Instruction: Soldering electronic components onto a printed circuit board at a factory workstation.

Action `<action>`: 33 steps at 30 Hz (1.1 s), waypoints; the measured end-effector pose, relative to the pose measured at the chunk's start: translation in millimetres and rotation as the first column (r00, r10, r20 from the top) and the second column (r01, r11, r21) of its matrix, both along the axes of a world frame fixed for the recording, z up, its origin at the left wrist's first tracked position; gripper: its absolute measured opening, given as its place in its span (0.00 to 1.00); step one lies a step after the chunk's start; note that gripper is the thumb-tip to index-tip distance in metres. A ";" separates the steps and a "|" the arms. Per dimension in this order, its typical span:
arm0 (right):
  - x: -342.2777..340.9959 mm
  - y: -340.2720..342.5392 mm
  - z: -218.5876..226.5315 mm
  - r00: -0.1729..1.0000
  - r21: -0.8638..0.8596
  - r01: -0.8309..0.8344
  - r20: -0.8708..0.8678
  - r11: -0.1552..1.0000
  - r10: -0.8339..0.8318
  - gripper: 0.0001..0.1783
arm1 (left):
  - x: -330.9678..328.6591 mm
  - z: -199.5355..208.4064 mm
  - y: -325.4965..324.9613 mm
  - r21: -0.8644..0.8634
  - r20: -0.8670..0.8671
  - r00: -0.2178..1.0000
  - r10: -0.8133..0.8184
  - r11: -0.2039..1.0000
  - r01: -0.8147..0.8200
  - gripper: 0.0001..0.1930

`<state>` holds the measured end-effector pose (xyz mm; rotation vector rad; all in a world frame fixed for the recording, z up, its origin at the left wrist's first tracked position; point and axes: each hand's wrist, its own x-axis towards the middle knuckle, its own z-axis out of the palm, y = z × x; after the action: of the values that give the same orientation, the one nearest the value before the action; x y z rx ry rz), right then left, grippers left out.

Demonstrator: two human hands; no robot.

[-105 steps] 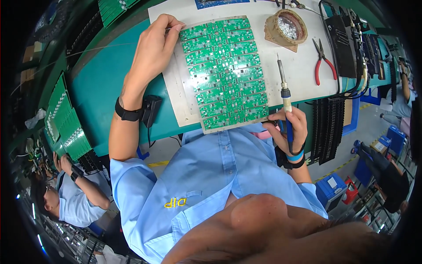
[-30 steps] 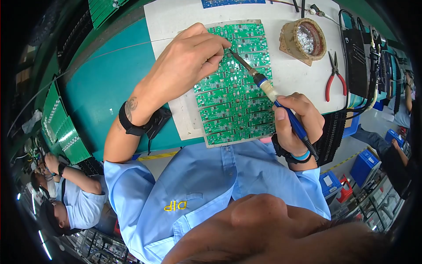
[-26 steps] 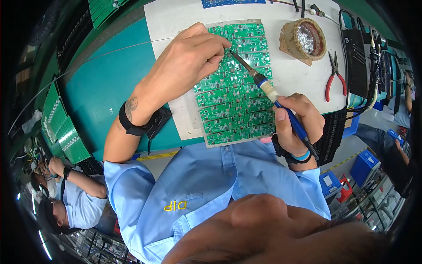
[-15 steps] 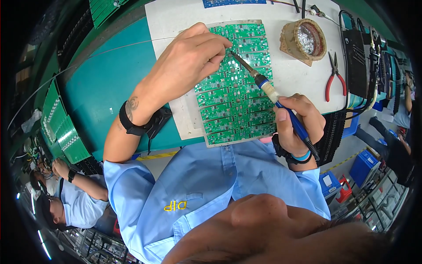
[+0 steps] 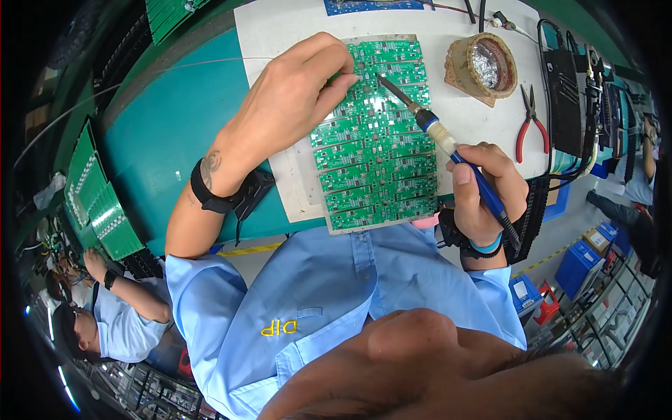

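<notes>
A green circuit board panel (image 5: 378, 161), split into several strips with small parts on them, lies on a thin light backing. Over its upper left part my left hand (image 5: 297, 87) is closed, thumb and forefinger pinched. A thin solder wire (image 5: 231, 61) runs in from the left to the back of that hand; the end at the fingertips is too small to make out. My right hand (image 5: 490, 192) grips a blue-handled soldering iron (image 5: 481, 183) like a pen. Its dark tip points up and left, over the board's upper middle; whether it touches cannot be told.
Right of the board stands a round solder-crusted pot (image 5: 483, 64) with silvery contents. Red-handled pliers (image 5: 532, 126) lie beside it, near a black stand with cables (image 5: 567, 98). Stacked green boards (image 5: 105, 196) are at far left, where a co-worker (image 5: 129, 308) sits.
My right hand and the soldering iron have shifted slightly right; the tip has moved away from my left fingertips. My left hand has drawn back a little to the left.
</notes>
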<state>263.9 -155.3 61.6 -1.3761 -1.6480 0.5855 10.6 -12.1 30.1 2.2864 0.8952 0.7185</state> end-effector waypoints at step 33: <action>-6.9 15.0 -5.7 0.999 0.036 -0.048 0.003 0.998 0.048 0.12 | -1.2 0.9 4.6 0.054 -0.001 0.998 -0.069 0.996 0.069 0.09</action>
<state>257.0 -140.4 55.9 -1.3144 -1.6891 0.5795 9.4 -7.5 31.0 2.3517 0.8017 0.7214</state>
